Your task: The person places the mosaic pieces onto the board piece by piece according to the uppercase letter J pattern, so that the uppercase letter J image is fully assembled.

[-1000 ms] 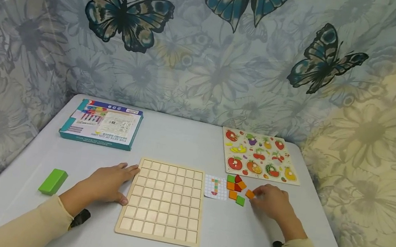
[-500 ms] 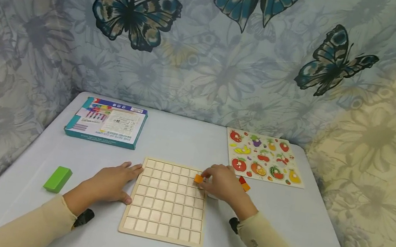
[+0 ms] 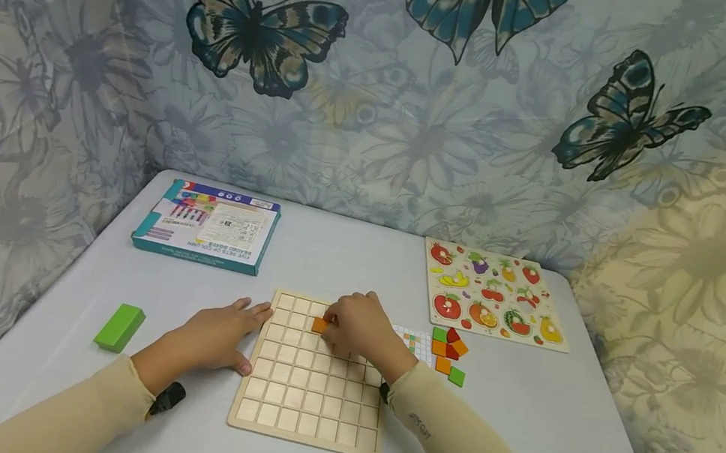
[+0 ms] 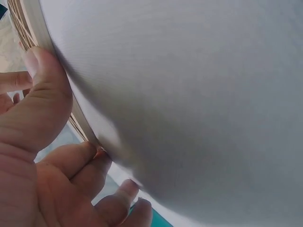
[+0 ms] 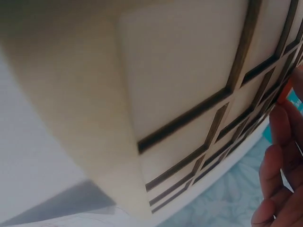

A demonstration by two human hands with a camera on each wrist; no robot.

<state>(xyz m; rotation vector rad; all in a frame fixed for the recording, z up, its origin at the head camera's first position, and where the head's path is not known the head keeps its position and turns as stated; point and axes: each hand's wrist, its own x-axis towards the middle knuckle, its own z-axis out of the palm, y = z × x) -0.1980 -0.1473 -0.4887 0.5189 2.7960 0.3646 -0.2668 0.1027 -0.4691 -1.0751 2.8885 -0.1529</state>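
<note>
In my head view, the right hand (image 3: 357, 327) pinches an orange square (image 3: 320, 325) at the far part of the wooden board (image 3: 302, 400); the left hand (image 3: 213, 337), fingers extended, touches its left edge.

Soft, even light, tabletop (image 4: 147, 127) partly shadowed, grid board (image 5: 182, 56) blurred at nearest edge (right wrist view)

- I see one small orange square tile (image 3: 320, 325), pinched at its right edge by the right hand (image 3: 359, 326), over the wooden grid board's upper rows; I can't tell whether it's seated.
- I see the pale wooden grid board (image 3: 293, 399) flat, raised ridges dividing its cells, left edge touched by the left hand (image 3: 213, 337).
</note>
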